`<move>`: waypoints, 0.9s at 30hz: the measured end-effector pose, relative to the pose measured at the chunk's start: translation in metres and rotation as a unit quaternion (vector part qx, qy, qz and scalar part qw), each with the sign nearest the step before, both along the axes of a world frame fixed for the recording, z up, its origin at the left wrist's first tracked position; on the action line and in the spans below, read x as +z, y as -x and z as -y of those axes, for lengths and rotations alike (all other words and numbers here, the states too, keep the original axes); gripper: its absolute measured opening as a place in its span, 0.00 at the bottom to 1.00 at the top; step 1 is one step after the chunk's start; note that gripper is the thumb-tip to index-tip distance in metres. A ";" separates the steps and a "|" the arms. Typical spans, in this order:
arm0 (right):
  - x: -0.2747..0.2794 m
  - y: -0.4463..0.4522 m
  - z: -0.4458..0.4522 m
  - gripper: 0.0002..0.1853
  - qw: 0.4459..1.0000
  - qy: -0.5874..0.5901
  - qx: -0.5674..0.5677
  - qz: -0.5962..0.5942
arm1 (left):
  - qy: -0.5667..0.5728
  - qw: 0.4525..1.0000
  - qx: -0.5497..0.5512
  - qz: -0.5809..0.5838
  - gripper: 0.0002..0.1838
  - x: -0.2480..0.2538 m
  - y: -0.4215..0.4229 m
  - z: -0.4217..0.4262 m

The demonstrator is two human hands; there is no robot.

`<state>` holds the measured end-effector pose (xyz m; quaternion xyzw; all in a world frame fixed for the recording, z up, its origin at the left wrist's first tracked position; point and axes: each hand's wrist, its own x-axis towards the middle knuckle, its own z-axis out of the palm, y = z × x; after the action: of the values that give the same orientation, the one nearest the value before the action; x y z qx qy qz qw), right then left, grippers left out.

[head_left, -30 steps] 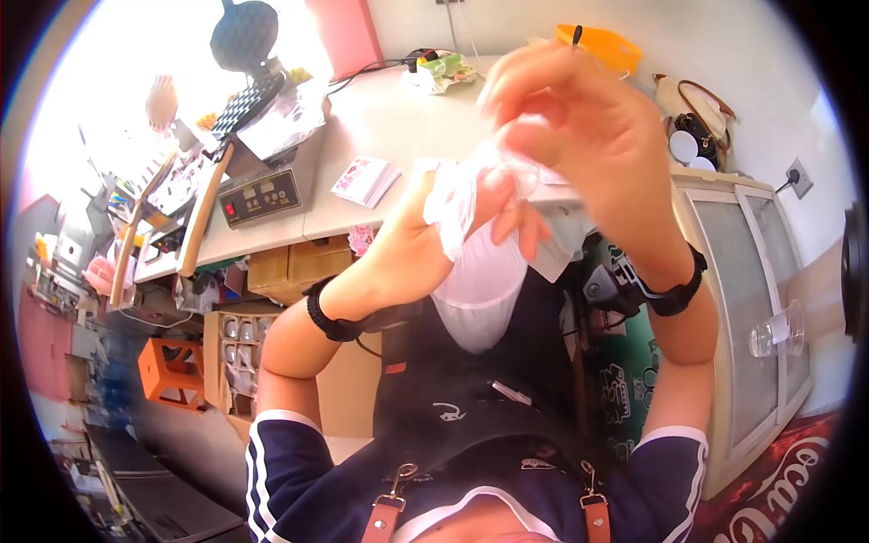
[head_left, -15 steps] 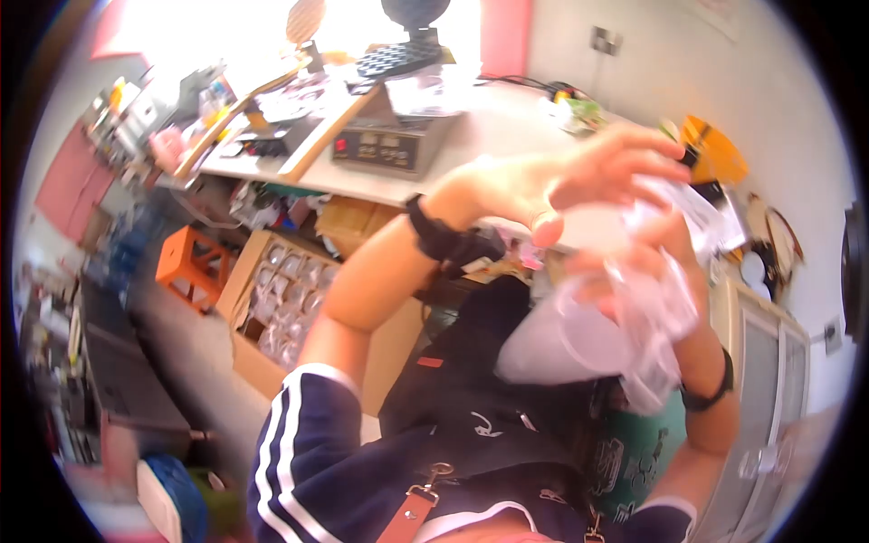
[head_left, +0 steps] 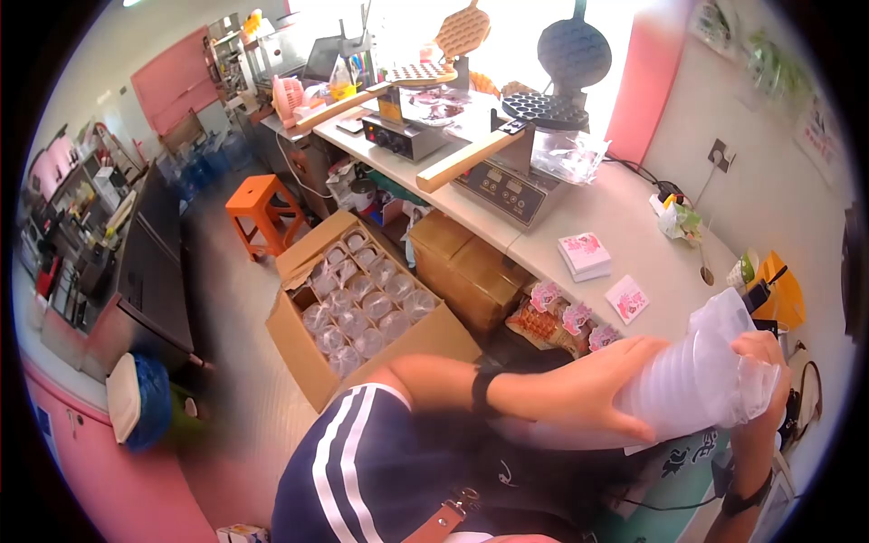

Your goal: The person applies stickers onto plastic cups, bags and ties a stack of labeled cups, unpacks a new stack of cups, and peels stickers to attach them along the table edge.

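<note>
A long stack of translucent plastic cups [head_left: 674, 385] lies slanted across my front. My left hand [head_left: 588, 380] is wrapped round its middle part, thumb below and fingers over the top. At the stack's right end my right hand [head_left: 763, 362] is closed on the cups and on a crumpled clear plastic sleeve [head_left: 753, 391]. The stack's left end passes behind my left forearm and blurs against my dark apron. Some of my right hand's fingers are hidden behind the cups.
Beside me on the floor is an open carton [head_left: 339, 385] of sleeved cups. The white worktop [head_left: 625, 213] bears two waffle irons [head_left: 507, 190], a stack of printed cards [head_left: 585, 255] and one loose card [head_left: 627, 300]. An orange stool [head_left: 262, 213] stands behind the carton.
My left hand has come down from above and closed round the cup stack. My right hand still has the cups and sleeve. The view has turned left, showing more of the carton and worktop.
</note>
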<state>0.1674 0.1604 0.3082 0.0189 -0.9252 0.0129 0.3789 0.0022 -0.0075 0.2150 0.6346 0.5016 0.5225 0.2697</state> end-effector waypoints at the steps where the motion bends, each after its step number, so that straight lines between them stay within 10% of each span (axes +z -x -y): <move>1: -0.004 -0.004 -0.011 0.15 0.999 0.017 -0.011 0.041 | -0.047 0.985 0.123 -0.111 0.54 0.004 -0.011 0.016; 5: -0.017 -0.019 -0.031 0.18 0.976 0.215 -0.012 0.036 | -0.147 0.968 0.140 -0.147 0.52 -0.015 -0.018 0.035; 9: -0.028 -0.021 -0.007 0.18 0.995 0.019 0.093 0.001 | -0.232 0.971 -0.044 0.044 0.69 -0.040 0.029 -0.017; 13: -0.030 -0.025 0.019 0.09 0.986 0.010 0.160 0.053 | 0.053 0.866 -0.459 0.190 0.78 -0.049 0.018 -0.078; 18: -0.022 -0.041 0.010 0.09 0.985 -0.162 0.063 0.018 | 0.143 0.815 -0.520 0.213 0.62 -0.058 -0.023 -0.085; 21: -0.022 -0.052 -0.013 0.10 0.991 -0.129 -0.007 0.047 | -0.039 0.993 -0.063 -0.087 0.56 -0.039 -0.038 -0.055; 24: -0.038 -0.045 -0.014 0.10 0.999 -0.028 -0.042 0.006 | -0.115 0.949 0.234 -0.178 0.50 -0.046 -0.068 -0.039; 27: -0.043 -0.046 -0.021 0.10 0.998 0.051 -0.026 -0.037 | -0.210 0.937 0.200 -0.197 0.45 -0.055 -0.072 -0.013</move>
<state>0.2130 0.1811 0.2650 -0.0241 -0.9087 0.0498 0.4137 0.0742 0.0056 0.1597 0.6539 0.5401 0.5232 -0.0837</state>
